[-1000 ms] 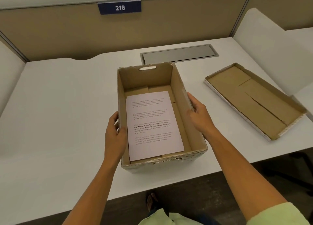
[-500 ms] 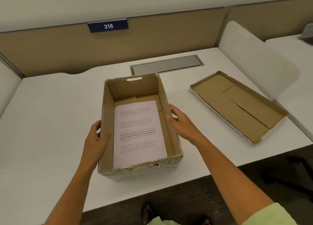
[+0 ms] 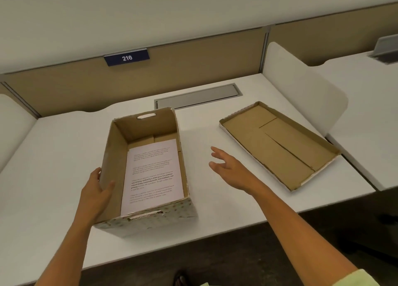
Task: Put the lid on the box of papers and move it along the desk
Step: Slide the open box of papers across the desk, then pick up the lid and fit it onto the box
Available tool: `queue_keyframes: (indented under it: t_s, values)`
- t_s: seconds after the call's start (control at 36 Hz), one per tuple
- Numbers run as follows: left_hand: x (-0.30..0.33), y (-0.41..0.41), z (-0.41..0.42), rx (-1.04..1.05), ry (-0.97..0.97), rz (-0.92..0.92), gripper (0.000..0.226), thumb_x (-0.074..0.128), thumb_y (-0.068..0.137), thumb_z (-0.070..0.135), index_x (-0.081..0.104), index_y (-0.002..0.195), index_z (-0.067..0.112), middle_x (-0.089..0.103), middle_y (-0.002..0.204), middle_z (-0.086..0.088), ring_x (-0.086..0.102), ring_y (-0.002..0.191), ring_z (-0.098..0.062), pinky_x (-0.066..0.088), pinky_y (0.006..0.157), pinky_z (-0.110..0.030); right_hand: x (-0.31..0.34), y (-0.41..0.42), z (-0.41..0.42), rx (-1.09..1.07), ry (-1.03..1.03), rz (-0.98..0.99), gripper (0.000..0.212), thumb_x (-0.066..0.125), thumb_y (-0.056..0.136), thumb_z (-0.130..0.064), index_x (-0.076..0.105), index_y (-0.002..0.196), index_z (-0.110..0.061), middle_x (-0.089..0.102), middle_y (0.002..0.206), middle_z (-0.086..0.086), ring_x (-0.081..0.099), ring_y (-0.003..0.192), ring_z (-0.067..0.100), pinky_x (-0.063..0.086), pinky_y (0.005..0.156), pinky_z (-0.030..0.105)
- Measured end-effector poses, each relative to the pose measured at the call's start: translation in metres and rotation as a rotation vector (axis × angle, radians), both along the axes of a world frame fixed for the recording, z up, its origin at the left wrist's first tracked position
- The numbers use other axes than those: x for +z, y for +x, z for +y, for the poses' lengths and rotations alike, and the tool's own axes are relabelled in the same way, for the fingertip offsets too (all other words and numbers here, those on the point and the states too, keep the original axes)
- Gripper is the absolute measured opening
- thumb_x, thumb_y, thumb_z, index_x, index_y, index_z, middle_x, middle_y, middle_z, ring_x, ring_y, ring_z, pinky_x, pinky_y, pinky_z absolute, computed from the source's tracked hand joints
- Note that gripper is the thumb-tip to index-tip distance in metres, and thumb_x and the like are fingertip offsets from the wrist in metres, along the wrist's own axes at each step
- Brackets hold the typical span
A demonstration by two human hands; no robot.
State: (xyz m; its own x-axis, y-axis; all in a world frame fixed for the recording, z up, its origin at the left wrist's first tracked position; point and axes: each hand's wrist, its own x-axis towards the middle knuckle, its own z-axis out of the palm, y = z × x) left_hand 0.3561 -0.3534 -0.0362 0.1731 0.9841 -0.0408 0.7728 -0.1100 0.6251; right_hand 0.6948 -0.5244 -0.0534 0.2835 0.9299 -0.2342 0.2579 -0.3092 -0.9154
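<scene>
While the box (image 3: 148, 169) stands open near the front edge of the bench (image 3: 53, 156), one printed sheet (image 3: 154, 173) lies flat inside. Left hand (image 3: 94, 195): grip clamped on the box's left wall. Right hand (image 3: 230, 169): fingers spread, empty, in the air between box and lid (image 3: 277, 143) (inverted, well to the right). Risk: the lid, flipped and set down crooked, could catch a wall and push the box towards the edge.

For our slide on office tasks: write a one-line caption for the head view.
Left hand steadies the open box of papers while the right hand reaches toward the upturned lid.
</scene>
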Motion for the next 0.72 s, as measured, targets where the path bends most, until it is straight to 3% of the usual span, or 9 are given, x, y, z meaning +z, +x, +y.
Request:
queue_keyframes:
  t_s: [0.11,0.22,0.31,0.39,0.53,0.72]
  values:
    - [0.013,0.011,-0.009,0.067,0.174,0.016,0.067,0.058,0.092,0.038,0.03,0.148,0.013,0.038,0.152,-0.016,0.042,0.133,-0.039,0.039,0.104,-0.059,0.001,0.018,-0.012,-0.003,0.011,-0.005,0.061,0.052,0.098,-0.048,0.026,0.153,-0.045,0.037,0.157,-0.013,0.049,0.134,0.013,0.043,0.098,0.029]
    - [0.027,0.041,-0.033,0.006,0.337,-0.037,0.061,0.054,0.09,0.043,0.038,0.142,0.016,0.046,0.145,-0.015,0.05,0.125,-0.038,0.044,0.098,-0.056,0.002,0.032,-0.023,-0.007,0.026,-0.024,0.062,0.052,0.099,-0.047,0.025,0.154,-0.042,0.037,0.157,-0.012,0.049,0.134,0.014,0.041,0.095,0.027]
    - [0.03,0.07,-0.051,-0.108,0.424,-0.022,0.054,0.056,0.092,0.036,0.044,0.138,0.011,0.051,0.139,-0.017,0.052,0.123,-0.036,0.042,0.098,-0.043,0.002,0.04,-0.033,-0.009,0.034,-0.024,0.062,0.053,0.099,-0.044,0.025,0.155,-0.04,0.037,0.158,-0.011,0.048,0.135,0.015,0.041,0.096,0.027]
    - [0.029,0.103,-0.069,-0.16,0.405,-0.057,0.046,0.058,0.094,0.029,0.047,0.135,0.011,0.055,0.135,-0.015,0.053,0.121,-0.031,0.041,0.093,-0.033,0.001,0.046,-0.045,-0.008,0.04,-0.033,0.063,0.053,0.1,-0.042,0.024,0.156,-0.038,0.035,0.159,-0.01,0.045,0.138,0.017,0.04,0.099,0.028]
    - [0.029,0.153,-0.094,-0.232,0.353,-0.109,0.046,0.06,0.093,0.029,0.051,0.134,0.01,0.056,0.136,-0.014,0.052,0.123,-0.031,0.045,0.1,-0.049,-0.003,0.057,-0.064,-0.013,0.037,-0.07,0.065,0.053,0.1,-0.041,0.022,0.156,-0.037,0.031,0.161,-0.009,0.041,0.141,0.016,0.039,0.107,0.033]
    - [0.016,0.213,-0.127,-0.336,0.272,-0.14,0.047,0.058,0.094,0.032,0.049,0.137,0.016,0.05,0.144,-0.009,0.047,0.131,-0.029,0.038,0.107,-0.048,-0.012,0.073,-0.088,-0.027,0.021,-0.163,0.066,0.053,0.1,-0.042,0.021,0.157,-0.034,0.027,0.163,-0.006,0.03,0.148,0.017,0.033,0.117,0.044]
